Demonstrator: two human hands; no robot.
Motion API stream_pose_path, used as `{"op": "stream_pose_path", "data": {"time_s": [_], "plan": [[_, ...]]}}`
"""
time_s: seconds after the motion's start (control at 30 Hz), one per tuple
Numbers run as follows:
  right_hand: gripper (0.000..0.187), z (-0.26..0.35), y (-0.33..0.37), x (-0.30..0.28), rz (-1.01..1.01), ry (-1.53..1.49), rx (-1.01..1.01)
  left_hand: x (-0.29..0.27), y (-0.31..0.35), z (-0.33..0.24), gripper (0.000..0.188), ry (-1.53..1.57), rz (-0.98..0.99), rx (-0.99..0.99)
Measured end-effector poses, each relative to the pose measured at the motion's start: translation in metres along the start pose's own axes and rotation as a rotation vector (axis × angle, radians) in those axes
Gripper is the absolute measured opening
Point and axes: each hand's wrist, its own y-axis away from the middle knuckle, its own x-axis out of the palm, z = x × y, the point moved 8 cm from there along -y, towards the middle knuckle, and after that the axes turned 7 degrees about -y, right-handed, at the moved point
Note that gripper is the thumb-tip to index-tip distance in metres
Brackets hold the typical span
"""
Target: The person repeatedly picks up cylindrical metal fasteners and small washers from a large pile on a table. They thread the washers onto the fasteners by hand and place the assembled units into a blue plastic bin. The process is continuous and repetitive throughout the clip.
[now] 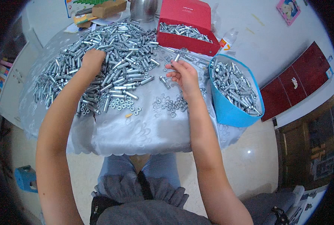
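- Two hands: the left hand [93, 60] is at the bolt pile [118, 41], its fingertips hidden, so whether it grips anything I cannot tell.
- The right hand [185, 77] pinches one bolt [177, 57] between thumb and fingers, above the table, between pile and bin; its lower end is covered.
- One loose bolt [164, 82] lies below that hand.
- Two nut groups: left nuts [123, 103] beside the pile, right nuts [176, 105] partly behind the forearm.
- Two containers of bolts, uncountable: one red box [185, 15], one blue bin [227, 108].
- One metal jug [143, 11], cut off above.
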Motion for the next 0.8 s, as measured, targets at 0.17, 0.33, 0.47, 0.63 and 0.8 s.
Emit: {"op": "stream_pose_path", "data": {"time_s": [0.17, 0.33, 0.47, 0.63, 0.8], "plan": [[0.019, -0.004, -0.002, 0.003, 0.007, 0.039, 0.013, -0.04, 0.009, -0.01, 0.008, 0.437, -0.37, -0.039], [0.017, -0.001, 0.005, 0.012, 0.028, 0.051, 0.035, -0.082, 0.035, -0.08, 0.01, 1.442, -0.486, -0.104], [0.017, 0.006, 0.004, 0.011, -0.023, 0.19, -0.131, -0.065, 0.044, -0.116, 0.013, 1.924, -0.242, -0.114], [0.015, 0.0, 0.008, 0.023, 0.111, 0.066, -0.035, -0.048, 0.045, -0.121, 0.014, 1.913, -0.094, -0.199], [0.021, -0.009, 0.014, 0.04, 0.218, 0.098, 0.018, -0.044, 0.046, -0.128, 0.014, 2.043, 0.02, -0.173]]}}
